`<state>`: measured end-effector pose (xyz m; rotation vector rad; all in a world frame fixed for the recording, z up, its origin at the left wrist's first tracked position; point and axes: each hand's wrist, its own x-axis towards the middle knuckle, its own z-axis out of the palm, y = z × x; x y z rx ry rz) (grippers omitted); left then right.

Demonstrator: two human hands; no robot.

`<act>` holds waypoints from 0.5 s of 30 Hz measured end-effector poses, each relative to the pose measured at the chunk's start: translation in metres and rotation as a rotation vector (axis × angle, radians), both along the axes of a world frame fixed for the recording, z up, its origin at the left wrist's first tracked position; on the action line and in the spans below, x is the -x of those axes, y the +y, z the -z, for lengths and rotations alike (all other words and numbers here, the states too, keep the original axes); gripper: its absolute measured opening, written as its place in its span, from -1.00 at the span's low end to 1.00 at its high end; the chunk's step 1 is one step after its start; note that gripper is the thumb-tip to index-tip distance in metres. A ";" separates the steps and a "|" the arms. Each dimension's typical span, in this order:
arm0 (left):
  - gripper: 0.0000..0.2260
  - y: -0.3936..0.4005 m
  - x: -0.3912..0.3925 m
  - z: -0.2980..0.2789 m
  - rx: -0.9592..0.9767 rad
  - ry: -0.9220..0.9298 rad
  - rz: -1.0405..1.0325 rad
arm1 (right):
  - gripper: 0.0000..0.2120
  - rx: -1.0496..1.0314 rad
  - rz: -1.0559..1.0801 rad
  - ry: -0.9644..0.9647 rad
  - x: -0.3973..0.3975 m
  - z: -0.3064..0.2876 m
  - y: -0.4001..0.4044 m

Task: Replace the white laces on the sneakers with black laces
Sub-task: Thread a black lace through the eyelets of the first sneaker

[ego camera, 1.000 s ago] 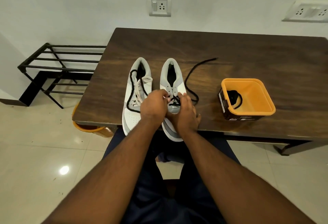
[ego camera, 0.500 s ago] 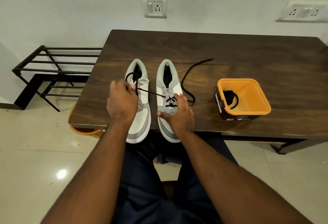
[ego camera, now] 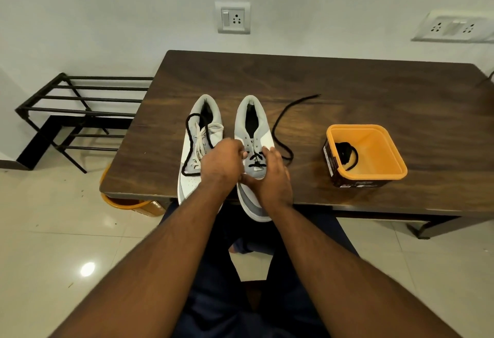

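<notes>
Dark wood-grain rectangular table (ego camera: 347, 91), smooth and faintly glossy, with broad bare room across the far half and right side; near edge running just under both forearms. Glossy pale tiled floor (ego camera: 53, 230) open to the left and right of the seated legs. Black metal slatted rack (ego camera: 80, 102) standing against the wall, just beside the table's left edge. Orange square plastic tub (ego camera: 374, 150) with dark printed sides, on the right near the front edge, well apart from the shoes, a coiled black lace (ego camera: 346, 154) lying inside. Grey-and-white right sneaker (ego camera: 254, 123) and matching left sneaker (ego camera: 197, 150) side by side, toes overhanging the near edge, heels pointing to the wall. Flat white lace (ego camera: 199, 142) crossed through the left sneaker's eyelets, a loose black cord loop (ego camera: 188, 145) draped over it. Long black lace (ego camera: 280, 129) threaded through the right sneaker's lowest eyelets, its free end curving right and away across the bare wood. Left hand (ego camera: 222, 166) curled at the right sneaker's eyelets, seemingly pinching the lace, fingertips hidden. Right hand (ego camera: 270, 177) wrapped round the right sneaker's forefoot, thumb beneath, fingers lying on the upper.
</notes>
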<state>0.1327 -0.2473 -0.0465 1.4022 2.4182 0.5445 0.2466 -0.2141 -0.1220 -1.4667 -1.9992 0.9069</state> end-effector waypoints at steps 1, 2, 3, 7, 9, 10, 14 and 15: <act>-0.86 -0.001 0.002 0.001 -0.003 0.007 -0.024 | -0.11 0.004 -0.002 0.000 0.000 0.000 0.000; -0.88 -0.003 0.002 0.002 -0.011 0.016 -0.038 | -0.11 0.007 0.001 0.001 0.000 0.000 0.001; -0.89 -0.003 0.000 0.002 -0.028 0.010 -0.042 | -0.11 0.012 0.003 0.004 0.000 0.000 0.001; -0.84 -0.007 -0.005 -0.003 -0.292 -0.221 -0.119 | -0.06 0.031 -0.021 -0.024 0.000 -0.004 0.000; -0.70 -0.009 -0.004 -0.015 -0.375 -0.408 -0.215 | -0.15 0.005 0.004 -0.039 -0.005 -0.013 -0.001; -0.67 -0.009 -0.003 -0.021 -0.392 -0.544 -0.273 | -0.25 -0.020 0.035 -0.048 -0.009 -0.019 -0.001; -0.61 -0.010 -0.002 -0.033 -0.399 -0.989 -0.292 | -0.62 -0.099 0.076 -0.245 -0.026 -0.042 0.007; -0.63 -0.011 -0.003 -0.032 -0.406 -1.022 -0.236 | -0.69 -0.094 0.075 -0.259 -0.027 -0.047 0.011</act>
